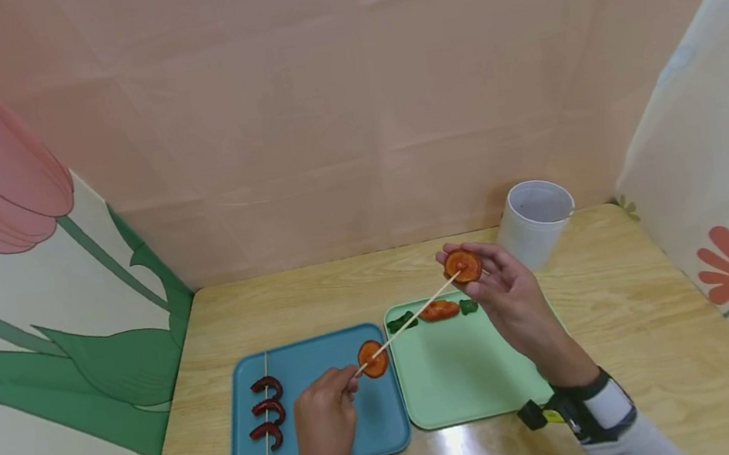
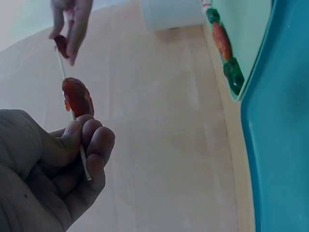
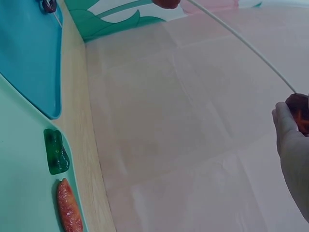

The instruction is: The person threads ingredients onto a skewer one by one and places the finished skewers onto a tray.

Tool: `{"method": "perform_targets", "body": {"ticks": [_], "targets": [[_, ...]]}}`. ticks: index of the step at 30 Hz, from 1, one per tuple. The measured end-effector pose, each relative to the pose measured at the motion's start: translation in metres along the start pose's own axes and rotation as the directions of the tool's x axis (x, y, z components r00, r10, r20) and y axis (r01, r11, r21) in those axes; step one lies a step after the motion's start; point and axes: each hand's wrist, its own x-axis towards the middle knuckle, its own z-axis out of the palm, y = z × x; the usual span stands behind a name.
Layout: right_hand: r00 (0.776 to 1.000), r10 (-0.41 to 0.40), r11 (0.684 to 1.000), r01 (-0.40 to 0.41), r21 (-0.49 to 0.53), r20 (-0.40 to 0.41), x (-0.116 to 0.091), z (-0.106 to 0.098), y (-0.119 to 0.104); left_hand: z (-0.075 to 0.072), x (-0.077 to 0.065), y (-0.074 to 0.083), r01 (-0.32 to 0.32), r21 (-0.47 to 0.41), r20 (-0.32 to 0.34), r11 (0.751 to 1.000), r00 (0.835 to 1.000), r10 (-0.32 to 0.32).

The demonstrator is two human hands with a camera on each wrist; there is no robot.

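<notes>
My left hand [image 1: 325, 420] pinches a thin wooden skewer [image 1: 417, 315] near its lower end, over the blue tray; the skewer's butt shows below the fingers in the left wrist view. Just past those fingertips, a round orange-red slice [image 1: 373, 359] is threaded on it. At the skewer's far end, my right hand [image 1: 516, 307] holds a second such slice [image 1: 463, 266] between thumb and fingers, raised above the green tray. In the right wrist view, part of this slice [image 3: 298, 108] shows beside the fingers.
The blue tray [image 1: 340, 452] carries a finished-looking skewer with several dark red curled pieces [image 1: 268, 410]. Along the green tray's [image 1: 460, 408] back edge lie an orange-red sausage-like piece [image 1: 439, 311] and two green pieces [image 1: 402, 322]. A white bucket [image 1: 533, 235] stands at the back right.
</notes>
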Motion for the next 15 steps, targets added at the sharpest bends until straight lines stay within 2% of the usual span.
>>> {"method": "perform_targets", "body": {"ticks": [9, 15], "targets": [[1.0, -0.017, 0.999, 0.017, 0.034, 0.001, 0.001, 0.0002, -0.0003, 0.0001, -0.0002, 0.0014, -0.01, -0.004, -0.01, 1.0, 1.0, 0.01], [1.0, 0.013, 0.998, -0.014, -0.054, -0.018, -0.0001, 0.0042, -0.0003, 0.0008, 0.0001, 0.0018, -0.005, -0.018, 0.0, 1.0, 1.0, 0.005]]}}
